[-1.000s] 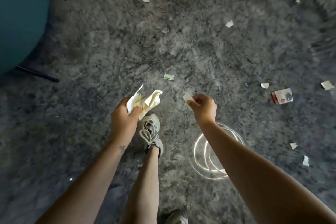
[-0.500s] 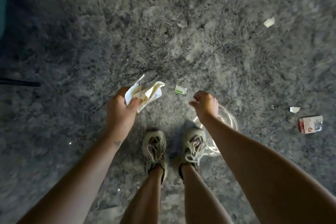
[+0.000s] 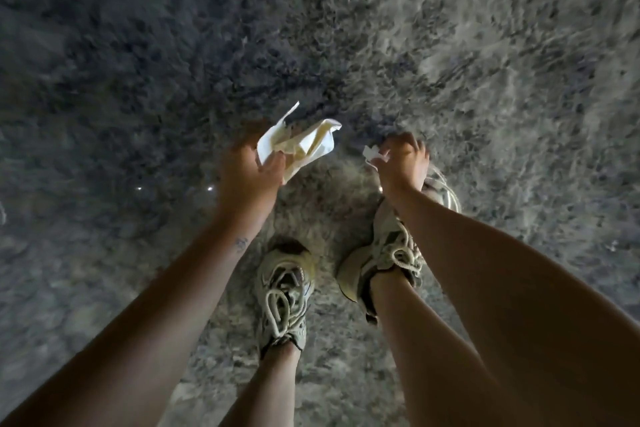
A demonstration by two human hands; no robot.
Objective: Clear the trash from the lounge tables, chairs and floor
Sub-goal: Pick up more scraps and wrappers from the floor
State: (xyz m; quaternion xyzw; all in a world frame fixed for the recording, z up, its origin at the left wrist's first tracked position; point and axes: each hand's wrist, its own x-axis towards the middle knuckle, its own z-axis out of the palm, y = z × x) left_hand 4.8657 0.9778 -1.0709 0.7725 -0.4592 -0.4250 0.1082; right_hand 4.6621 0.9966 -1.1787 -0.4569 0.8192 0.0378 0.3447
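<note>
scrap (image 3: 371, 153) half hidden in r grip (image 3: 403, 165), l grip (image 3: 247, 177) holds wad (image 3: 301, 146).

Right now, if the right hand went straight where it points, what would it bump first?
Probably the grey carpet. The right hand, pinching a small white scrap, points down and forward, with nothing else in that line. It may already touch the pile; depth is unclear.

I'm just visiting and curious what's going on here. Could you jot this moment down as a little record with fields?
place: grey shaggy carpet, seen from above
left hand: grips a crumpled wad of pale paper
right hand: pinches a small white scrap, low near the carpet
feet: two beige laced shoes on the carpet
</note>
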